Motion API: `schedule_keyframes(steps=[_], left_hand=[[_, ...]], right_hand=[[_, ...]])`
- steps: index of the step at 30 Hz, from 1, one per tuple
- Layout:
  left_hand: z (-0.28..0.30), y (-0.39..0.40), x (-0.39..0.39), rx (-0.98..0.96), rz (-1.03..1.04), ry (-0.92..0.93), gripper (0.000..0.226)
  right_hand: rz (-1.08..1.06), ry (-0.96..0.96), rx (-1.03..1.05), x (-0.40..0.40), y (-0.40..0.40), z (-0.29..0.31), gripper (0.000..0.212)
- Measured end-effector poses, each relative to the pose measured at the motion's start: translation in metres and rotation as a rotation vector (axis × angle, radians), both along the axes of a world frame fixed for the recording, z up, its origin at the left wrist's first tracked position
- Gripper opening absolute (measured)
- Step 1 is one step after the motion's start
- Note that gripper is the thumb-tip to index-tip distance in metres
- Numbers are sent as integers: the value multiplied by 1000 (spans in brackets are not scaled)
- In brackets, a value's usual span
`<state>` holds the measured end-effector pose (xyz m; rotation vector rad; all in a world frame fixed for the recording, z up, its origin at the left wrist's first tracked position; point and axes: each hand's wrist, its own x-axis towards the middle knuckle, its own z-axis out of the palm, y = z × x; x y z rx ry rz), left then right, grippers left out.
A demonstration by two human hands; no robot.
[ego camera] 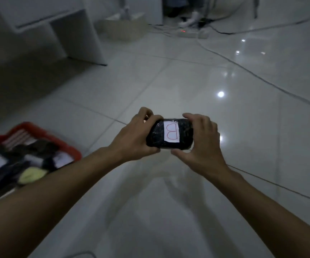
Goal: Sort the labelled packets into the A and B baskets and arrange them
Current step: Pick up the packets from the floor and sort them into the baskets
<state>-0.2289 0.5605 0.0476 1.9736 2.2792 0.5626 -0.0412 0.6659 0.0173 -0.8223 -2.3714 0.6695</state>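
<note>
Holding the dark film-wrapped packet (170, 134) labelled B above the floor (187, 75), your left hand (134, 138) grips one end, your right hand (198, 144) pinches the other; it looks light, soft, slippery.

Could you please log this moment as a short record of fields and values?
held item: dark packet, in both hands above the floor
label: white paper with a red B, lying sideways
left hand: grips the packet's left end
right hand: fingers curled round its right end
red basket: far left, holding more packets, blurred
floor: glossy white tiles
</note>
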Motion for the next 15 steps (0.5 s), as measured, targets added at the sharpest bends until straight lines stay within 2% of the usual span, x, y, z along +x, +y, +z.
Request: schedule_keyframes(steps=[2,4,8,15], left_hand=[[12,-63,-30,-6,72,9,82],[23,-129,-52,9,153,9,81],[43,-264,-70,55,296,39,76],[62,-459,-80,34,612,-125,95]], right_hand=[[172,-94,64,-39,-34,9,105],[341,-159,111,-75,-72,16,108],[614,-196,184,-134,-162,35,92],[911,-162,447,-208,-306,86,84]])
